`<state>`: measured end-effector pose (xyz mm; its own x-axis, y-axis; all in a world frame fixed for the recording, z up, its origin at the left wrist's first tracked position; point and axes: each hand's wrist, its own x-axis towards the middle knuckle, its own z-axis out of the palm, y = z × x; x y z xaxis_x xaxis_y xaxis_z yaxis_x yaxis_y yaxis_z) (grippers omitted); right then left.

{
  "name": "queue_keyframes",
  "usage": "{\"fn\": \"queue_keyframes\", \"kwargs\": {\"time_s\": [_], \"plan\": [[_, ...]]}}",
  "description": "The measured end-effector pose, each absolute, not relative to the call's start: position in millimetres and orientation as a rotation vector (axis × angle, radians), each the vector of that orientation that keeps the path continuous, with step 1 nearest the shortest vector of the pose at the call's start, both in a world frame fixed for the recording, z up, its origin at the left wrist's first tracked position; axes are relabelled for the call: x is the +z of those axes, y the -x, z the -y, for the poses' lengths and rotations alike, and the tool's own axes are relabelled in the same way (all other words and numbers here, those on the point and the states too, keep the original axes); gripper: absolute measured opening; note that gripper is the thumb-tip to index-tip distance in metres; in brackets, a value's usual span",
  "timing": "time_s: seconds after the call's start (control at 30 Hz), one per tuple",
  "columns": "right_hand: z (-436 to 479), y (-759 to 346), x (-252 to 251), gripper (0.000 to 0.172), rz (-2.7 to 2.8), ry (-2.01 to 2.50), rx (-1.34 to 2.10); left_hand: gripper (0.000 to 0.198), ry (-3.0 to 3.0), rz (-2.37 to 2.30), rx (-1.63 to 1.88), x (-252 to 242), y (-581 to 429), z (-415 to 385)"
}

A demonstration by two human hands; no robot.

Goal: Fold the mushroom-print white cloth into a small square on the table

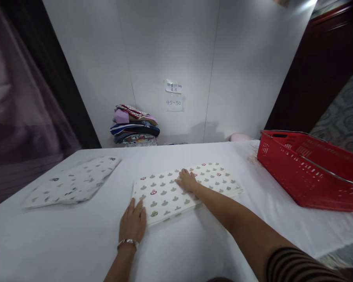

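A white cloth (164,192) printed with grey, red and green mushroom-like shapes lies folded in a long rectangle on the table in front of me. My left hand (133,221), with a metal bracelet at its wrist, rests flat at the cloth's left edge, fingers spread. Near the middle of the cloth, toward its far edge, my right hand (186,181) lies palm down with its fingers apart. Neither hand grips anything. To the left sits a second folded white cloth (76,182) with a sparse dark print, apart from both hands.
A red plastic basket (282,172) with metal handles stands on the right of the white-covered table (176,250). Behind the far edge, a stack of folded fabrics (135,127) rises against the wall. Paper signs (174,102) hang there. A curtain (24,98) hangs at left.
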<state>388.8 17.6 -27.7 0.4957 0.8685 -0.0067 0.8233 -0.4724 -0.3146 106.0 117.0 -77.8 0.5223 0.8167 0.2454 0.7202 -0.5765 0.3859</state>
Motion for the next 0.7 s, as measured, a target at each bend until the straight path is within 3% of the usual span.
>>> {"fn": "queue_keyframes", "kwargs": {"time_s": [0.43, 0.7], "plan": [[0.4, -397.8, -17.9, 0.052, 1.336, 2.427, 0.282, 0.052, -2.455, -1.289, 0.581, -69.7, -106.2, -114.6], [135.2, -456.7, 0.0, 0.053, 0.832, 2.441, 0.155, 0.055, -2.256, -1.351, 0.648, -71.8, -103.1, -117.7]]}}
